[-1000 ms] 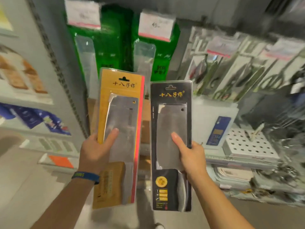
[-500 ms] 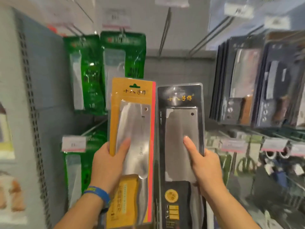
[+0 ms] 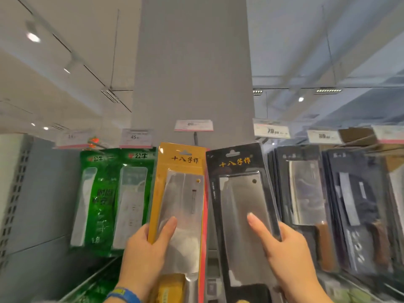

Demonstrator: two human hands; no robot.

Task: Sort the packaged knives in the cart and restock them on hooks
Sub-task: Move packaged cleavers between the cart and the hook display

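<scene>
Nearest: blue wristband [image 3: 122, 295] on the left wrist, at the bottom edge of frame.

Left hand [image 3: 142, 254] holds the yellow knife pack [image 3: 181, 171] by its left edge, low on the blister. Left thumb [image 3: 168, 228] lies straight across the front over the blade. The other fingers are behind the card, so it's a thumb-against-fingers pinch.

Right hand [image 3: 290, 254] mirrors that on the black knife pack [image 3: 238, 162]. Right thumb [image 3: 255, 224] is flat on the front and the other fingers go round the right edge. Can't tell how they lie back there.

Both packs are upright, just beside each other, held in the air in front of the display. Tops lean slightly apart. Each holds a cleaver, blade up, handle down. Neither hang slot is on a hook.

Behind, left: two green packs [image 3: 115, 197] hang side by side against a grey back panel, with a perforated upright [image 3: 13, 193] further left.

Behind, right: rows of dark knife packs [image 3: 306, 193] on hooks. They're blurred, probably cleavers too.

Above the rows: price tags [image 3: 193, 125]. The one reading 89 sits over the yellow pack, with a hook stem [image 3: 195, 137] under it.

Furthest: grey pillar [image 3: 192, 62] and the ceiling lights [image 3: 32, 37].
</scene>
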